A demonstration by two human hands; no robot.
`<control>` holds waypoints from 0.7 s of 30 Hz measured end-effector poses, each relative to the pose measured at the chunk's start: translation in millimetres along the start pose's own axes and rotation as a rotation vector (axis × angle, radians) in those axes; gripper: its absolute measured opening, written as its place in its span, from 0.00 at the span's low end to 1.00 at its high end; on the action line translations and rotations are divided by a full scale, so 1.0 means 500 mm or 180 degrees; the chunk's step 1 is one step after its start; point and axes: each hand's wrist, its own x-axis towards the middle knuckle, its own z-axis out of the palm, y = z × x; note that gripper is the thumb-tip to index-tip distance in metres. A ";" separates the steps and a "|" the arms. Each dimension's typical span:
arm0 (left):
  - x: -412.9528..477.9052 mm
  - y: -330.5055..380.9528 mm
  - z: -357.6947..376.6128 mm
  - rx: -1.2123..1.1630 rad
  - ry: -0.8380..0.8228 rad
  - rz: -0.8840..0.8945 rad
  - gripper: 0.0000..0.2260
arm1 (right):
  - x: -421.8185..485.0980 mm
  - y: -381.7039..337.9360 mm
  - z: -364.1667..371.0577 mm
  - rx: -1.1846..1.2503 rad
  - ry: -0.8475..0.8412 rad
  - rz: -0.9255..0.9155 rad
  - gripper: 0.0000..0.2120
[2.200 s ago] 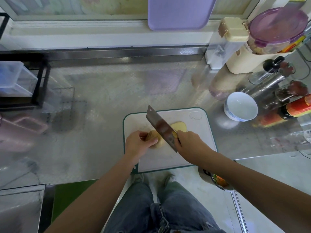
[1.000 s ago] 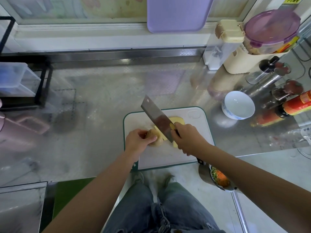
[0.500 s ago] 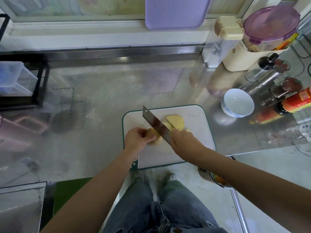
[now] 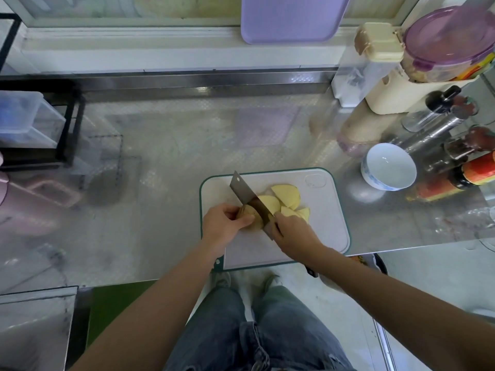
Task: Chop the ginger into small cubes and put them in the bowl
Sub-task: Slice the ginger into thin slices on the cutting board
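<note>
At frame centre, the left hand pinched the ginger on the board, steadying it so the knife, clenched in the right hand, could slice beside the fingers. Cut slices lay just right of the blade. The bowl sat empty at right, off the board, with bottles crowding beside it.

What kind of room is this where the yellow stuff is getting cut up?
Most likely a home kitchen. A cleaver slices ginger on a cutting board laid on a shiny metal counter, with a white bowl and sauce bottles standing to the right.
</note>
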 end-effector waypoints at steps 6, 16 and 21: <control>-0.005 0.004 0.000 -0.0017 0.0122 -0.0075 0.20 | -0.014 0.000 -0.068 0.0015 0.0343 -0.0272 0.18; -0.006 0.009 -0.002 -0.0117 0.0075 -0.0114 0.18 | -0.038 0.004 -0.059 -0.0382 0.0084 -0.0313 0.13; -0.003 0.008 -0.001 -0.0069 0.0066 -0.0099 0.19 | -0.044 0.003 -0.039 -0.0544 0.0067 -0.0241 0.09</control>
